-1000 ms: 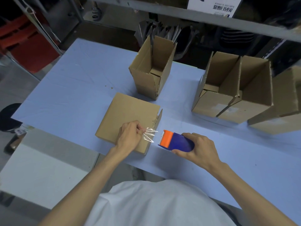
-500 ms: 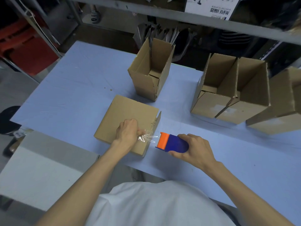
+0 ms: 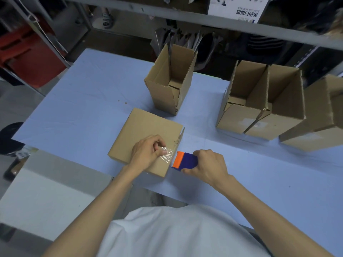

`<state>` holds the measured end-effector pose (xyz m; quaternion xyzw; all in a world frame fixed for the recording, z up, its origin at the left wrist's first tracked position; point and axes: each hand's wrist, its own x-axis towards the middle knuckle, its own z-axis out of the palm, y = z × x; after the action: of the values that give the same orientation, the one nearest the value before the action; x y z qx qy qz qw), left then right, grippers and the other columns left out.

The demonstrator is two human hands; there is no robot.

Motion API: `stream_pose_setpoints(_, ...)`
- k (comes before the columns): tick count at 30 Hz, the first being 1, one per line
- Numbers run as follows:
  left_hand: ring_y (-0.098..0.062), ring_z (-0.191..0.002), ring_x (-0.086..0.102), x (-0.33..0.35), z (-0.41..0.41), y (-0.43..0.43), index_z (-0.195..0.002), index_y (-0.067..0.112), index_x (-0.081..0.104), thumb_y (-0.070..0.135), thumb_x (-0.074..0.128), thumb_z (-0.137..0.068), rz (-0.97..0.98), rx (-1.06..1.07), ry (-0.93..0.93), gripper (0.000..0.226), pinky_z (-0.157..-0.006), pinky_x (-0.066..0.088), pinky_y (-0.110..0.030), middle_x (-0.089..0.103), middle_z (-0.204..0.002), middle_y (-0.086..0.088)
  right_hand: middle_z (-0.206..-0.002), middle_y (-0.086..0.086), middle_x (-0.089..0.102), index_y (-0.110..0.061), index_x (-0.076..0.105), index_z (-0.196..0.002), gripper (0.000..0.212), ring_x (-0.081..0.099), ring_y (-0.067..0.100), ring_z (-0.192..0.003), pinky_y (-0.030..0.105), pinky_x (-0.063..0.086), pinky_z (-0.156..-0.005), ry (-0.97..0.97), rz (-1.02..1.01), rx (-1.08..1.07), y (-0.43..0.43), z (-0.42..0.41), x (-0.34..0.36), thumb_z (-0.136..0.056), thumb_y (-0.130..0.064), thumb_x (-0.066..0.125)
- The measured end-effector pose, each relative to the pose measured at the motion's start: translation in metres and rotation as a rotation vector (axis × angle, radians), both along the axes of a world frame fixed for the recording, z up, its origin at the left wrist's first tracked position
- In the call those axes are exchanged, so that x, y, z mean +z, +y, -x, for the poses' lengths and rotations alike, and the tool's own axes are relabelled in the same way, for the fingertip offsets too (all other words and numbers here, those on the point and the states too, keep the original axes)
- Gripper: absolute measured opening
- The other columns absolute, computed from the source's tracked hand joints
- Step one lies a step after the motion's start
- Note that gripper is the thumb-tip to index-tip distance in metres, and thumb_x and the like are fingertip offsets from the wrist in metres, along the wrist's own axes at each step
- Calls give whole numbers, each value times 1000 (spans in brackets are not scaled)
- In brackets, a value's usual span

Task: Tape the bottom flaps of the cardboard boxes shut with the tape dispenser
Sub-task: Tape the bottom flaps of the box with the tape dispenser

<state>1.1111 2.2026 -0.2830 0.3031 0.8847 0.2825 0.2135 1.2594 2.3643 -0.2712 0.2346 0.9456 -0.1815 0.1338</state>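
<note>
A low cardboard box (image 3: 141,132) lies on the blue table near its front edge, its broad face turned up. My left hand (image 3: 147,151) rests on the box's near right corner and pinches the free end of clear tape (image 3: 167,153). The tape runs to a blue and orange tape dispenser (image 3: 184,160), which my right hand (image 3: 209,166) grips just right of the box, the orange end touching the box's corner.
An upright open box (image 3: 172,84) stands behind the flat one. Two more open boxes (image 3: 259,101) stand side by side at the right, another (image 3: 319,115) at the far right edge. A metal shelf rail (image 3: 185,17) crosses the top. The blue table (image 3: 78,101) ends close to my body.
The dispenser has moved left toward the box, shortening the stretch of tape. My left hand has shifted slightly onto the box's corner, still pinching the tape end.
</note>
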Motion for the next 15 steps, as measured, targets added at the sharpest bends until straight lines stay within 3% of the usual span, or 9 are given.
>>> stream_pose_setpoints(3, -1, -69, 53, 0, 1, -1, -82, 30, 63, 26, 77, -72, 23, 22, 25, 18, -62, 40, -26, 53, -72, 9, -78, 1, 60, -19, 45, -74, 35, 49, 25, -63, 27, 28, -55, -35, -139, 110, -10, 20, 2, -70, -45, 68)
stream_pose_setpoints(5, 0, -69, 53, 0, 0, -4, -85, 30, 63, 25, 77, -73, -7, 37, 20, 19, -62, 41, -25, 53, -73, 10, -88, 4, 64, -19, 45, -77, 26, 56, 27, -70, 28, 30, -58, -101, -203, 193, -9, 18, 1, -76, -34, 66)
stream_pose_setpoints(9, -6, -68, 52, 5, -9, -5, -101, 31, 64, 16, 64, -86, 24, -248, 239, 21, -56, 44, -30, 52, -89, 11, -73, 0, 55, -19, 48, -76, 40, 49, 22, -62, 27, 25, -50, -35, -131, 43, 6, 1, 3, -69, -53, 67)
stream_pose_setpoints(10, -13, -68, 50, 6, -14, -4, -99, 36, 61, 17, 60, -88, 83, -344, 247, 21, -54, 42, -33, 49, -89, 7, -72, -2, 55, -20, 49, -76, 41, 49, 21, -62, 27, 26, -50, -2, -113, 4, 10, -3, 4, -67, -55, 68)
stream_pose_setpoints(13, -11, -63, 38, 6, -22, 2, -74, 41, 41, 31, 54, -86, 221, -385, 158, 21, -53, 29, -32, 38, -74, 6, -78, -5, 62, -23, 56, -84, 43, 52, 17, -65, 26, 31, -51, 53, -60, -70, 19, -11, 8, -64, -58, 70)
stream_pose_setpoints(15, -17, -76, 44, 3, -26, 6, -81, 36, 47, 28, 50, -89, 264, -437, 217, 11, -57, 26, -31, 33, -83, 4, -86, -6, 66, -26, 61, -94, 48, 58, 15, -74, 25, 42, -57, 96, -26, -106, 25, -18, 11, -63, -61, 71)
